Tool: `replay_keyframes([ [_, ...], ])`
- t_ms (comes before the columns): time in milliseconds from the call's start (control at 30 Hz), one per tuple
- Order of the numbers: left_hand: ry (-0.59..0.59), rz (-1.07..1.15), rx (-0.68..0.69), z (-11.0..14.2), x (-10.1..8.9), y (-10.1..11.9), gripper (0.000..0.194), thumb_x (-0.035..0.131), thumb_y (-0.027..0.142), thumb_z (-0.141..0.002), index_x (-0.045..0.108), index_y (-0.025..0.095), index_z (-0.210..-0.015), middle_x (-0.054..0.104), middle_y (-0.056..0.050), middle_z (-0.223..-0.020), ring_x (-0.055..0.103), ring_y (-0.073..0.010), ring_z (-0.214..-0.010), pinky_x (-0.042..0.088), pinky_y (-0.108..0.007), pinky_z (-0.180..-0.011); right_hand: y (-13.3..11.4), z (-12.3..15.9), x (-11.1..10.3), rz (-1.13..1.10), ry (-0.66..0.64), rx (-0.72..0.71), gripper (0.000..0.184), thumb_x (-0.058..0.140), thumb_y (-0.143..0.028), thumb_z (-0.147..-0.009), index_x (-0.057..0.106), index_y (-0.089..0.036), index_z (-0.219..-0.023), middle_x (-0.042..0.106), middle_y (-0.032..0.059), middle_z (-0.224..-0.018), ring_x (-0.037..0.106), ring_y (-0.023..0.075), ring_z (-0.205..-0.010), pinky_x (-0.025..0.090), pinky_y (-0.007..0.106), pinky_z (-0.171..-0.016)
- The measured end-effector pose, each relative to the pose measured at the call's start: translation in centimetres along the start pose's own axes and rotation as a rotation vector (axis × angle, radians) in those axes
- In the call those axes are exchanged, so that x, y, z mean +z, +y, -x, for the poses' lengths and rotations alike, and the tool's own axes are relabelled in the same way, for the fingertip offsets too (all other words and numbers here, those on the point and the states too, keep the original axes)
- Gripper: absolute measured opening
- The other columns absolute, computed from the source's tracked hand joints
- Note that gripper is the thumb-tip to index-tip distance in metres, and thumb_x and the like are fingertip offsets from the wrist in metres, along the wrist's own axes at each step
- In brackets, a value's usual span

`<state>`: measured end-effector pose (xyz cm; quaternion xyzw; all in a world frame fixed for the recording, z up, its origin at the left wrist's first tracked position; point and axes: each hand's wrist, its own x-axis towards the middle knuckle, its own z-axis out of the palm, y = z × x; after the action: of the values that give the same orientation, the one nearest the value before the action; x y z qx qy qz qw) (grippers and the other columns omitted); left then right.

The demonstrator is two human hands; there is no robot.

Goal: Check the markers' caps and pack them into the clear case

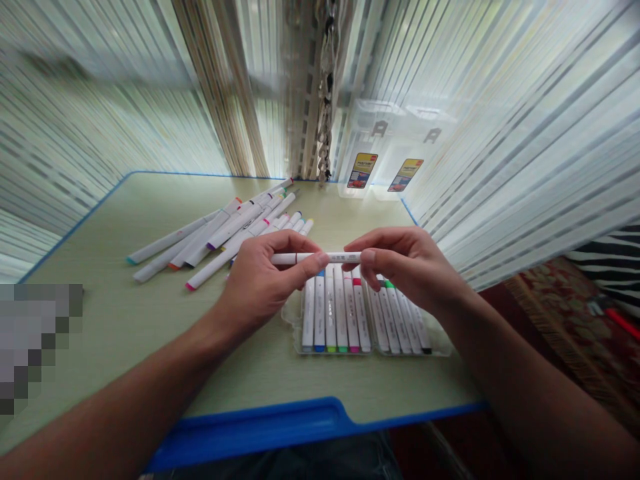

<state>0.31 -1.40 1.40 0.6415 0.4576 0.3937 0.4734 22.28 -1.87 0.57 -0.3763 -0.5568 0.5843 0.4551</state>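
Note:
A white marker [343,257] lies level between my two hands, above an open clear case. My left hand [267,273] pinches its left part between thumb and fingers. At the marker's right end, my right hand [405,260] grips it with thumb and forefinger. Beneath them, the clear plastic case [295,327] holds a row of white markers [335,313] in its left half and more white markers [400,320] in its right half. Their ends show blue, green, pink, grey and black. My hands hide the upper part of the case.
Loose white markers [220,227] with coloured ends lie piled at the back left of the pale table [140,353]. Two clear boxes [370,137] with yellow labels stand at the back right. String curtains [125,100] hang close behind. A blue rim [260,427] edges the table.

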Motion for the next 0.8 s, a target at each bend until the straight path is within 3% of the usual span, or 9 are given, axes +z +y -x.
replay_keyframes([
  [233,-0.001,0.006,0.007,-0.03,-0.07,0.07,0.016,0.076,0.032,-0.079,0.072,0.016,-0.079,0.06,0.004,-0.057,0.051,-0.0106,-0.052,0.04,-0.021,-0.049,-0.31,0.14,-0.11,-0.092,-0.049,0.01,0.016,0.07,-0.02,-0.082,0.079,-0.013,-0.093,0.078,0.0091,-0.082,0.058,0.0099,-0.049,0.048,0.024,-0.046],
  [500,0.008,0.03,0.023,0.03,-0.15,-0.18,0.019,0.076,0.034,-0.08,0.072,0.015,-0.08,0.059,0.004,-0.057,0.049,-0.0097,-0.053,0.037,-0.02,-0.049,-0.37,0.24,-0.33,-0.119,-0.076,-0.012,0.024,0.064,-0.018,-0.081,0.08,-0.013,-0.099,0.078,0.0092,-0.081,0.057,0.0107,-0.051,0.045,0.024,-0.048],
  [800,0.009,0.061,0.018,-0.03,-0.19,-0.33,0.018,0.078,0.033,-0.079,0.071,0.016,-0.079,0.057,0.004,-0.056,0.048,-0.0091,-0.052,0.035,-0.02,-0.048,-0.3,0.23,-0.58,-0.079,-0.095,-0.044,0.027,0.072,-0.02,-0.078,0.08,-0.016,-0.103,0.079,0.008,-0.083,0.054,0.0097,-0.05,0.046,0.026,-0.051],
])
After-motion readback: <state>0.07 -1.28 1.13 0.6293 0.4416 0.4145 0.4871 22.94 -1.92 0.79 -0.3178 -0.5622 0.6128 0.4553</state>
